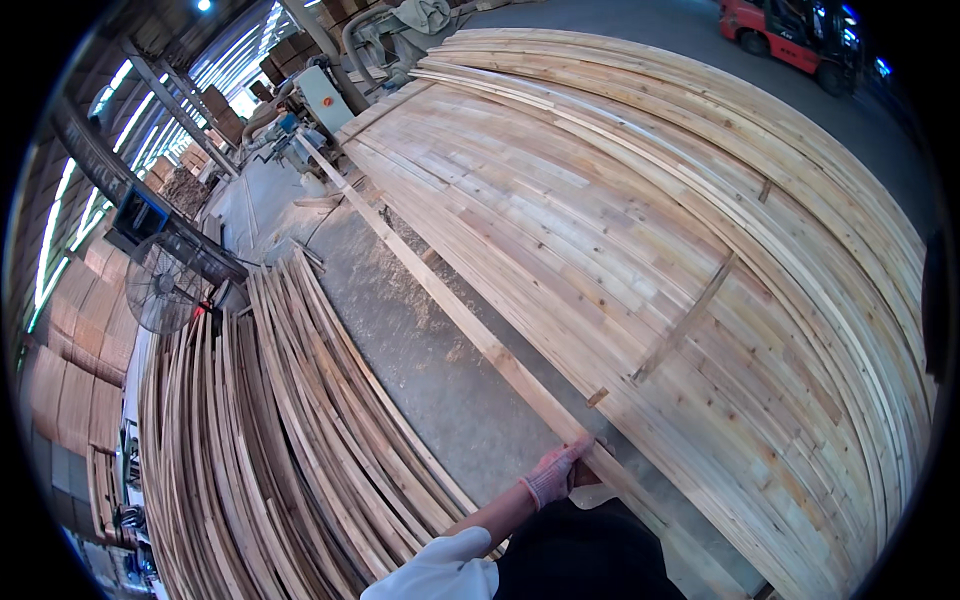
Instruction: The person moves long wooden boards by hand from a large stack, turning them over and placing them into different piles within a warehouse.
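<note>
A long, narrow wooden board (480, 340) stretches from the blue machine (290, 140) at the far left to the lower right, beside my body. My left hand (558, 472), in a pale pinkish work glove, is closed around the board near its close end. Part of its fingers is hidden by the wood. The left forearm comes up from the lower edge in a white sleeve. No part of my right hand can be made out.
A wide, low stack of planks (600, 240) fills the right, with crosspieces on it. Long, rough strips (270, 420) lie piled at left. A fan (163, 283) stands behind them. Sawdust covers the floor (400, 370) between. A red forklift (790, 35) is at far right.
</note>
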Demonstrator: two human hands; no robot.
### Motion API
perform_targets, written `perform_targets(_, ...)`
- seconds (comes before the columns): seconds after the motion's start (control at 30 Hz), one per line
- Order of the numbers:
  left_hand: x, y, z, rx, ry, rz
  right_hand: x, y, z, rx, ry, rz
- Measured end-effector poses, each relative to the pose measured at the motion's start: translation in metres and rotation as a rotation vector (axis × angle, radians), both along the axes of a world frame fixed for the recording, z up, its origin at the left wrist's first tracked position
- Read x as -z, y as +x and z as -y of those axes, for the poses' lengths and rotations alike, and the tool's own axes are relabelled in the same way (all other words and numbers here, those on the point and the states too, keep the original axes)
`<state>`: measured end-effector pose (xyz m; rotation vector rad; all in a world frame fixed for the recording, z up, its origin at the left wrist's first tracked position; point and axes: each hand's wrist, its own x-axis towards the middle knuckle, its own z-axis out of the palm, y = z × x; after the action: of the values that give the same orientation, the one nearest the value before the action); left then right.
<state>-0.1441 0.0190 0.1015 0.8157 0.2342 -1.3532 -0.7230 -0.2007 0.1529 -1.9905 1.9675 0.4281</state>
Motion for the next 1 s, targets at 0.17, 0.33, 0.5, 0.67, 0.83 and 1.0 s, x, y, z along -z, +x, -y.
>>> perform_targets(0.17,0.012,0.082,0.001,-0.164,0.202,0.220,-0.004,0.019,-0.007,-0.002,-0.089,0.181)
perform_targets(0.33,-0.021,0.211,0.015,-0.412,0.302,0.305,-0.044,0.189,-0.027,0.042,0.018,0.163)
perform_targets(0.5,0.032,0.349,-0.011,-0.527,0.051,0.356,0.018,0.283,-0.034,-0.331,-0.474,0.244)
perform_targets(0.67,0.024,0.394,-0.024,-0.510,-0.042,0.334,0.079,0.367,-0.056,-0.625,-0.468,0.220)
perform_targets(0.83,0.072,0.279,-0.042,-0.037,-0.099,0.217,0.020,0.506,-0.071,-0.475,0.177,0.361)
perform_targets(1.0,0.052,0.132,-0.024,0.684,-0.329,0.032,0.034,0.574,-0.092,-0.754,0.241,0.640)
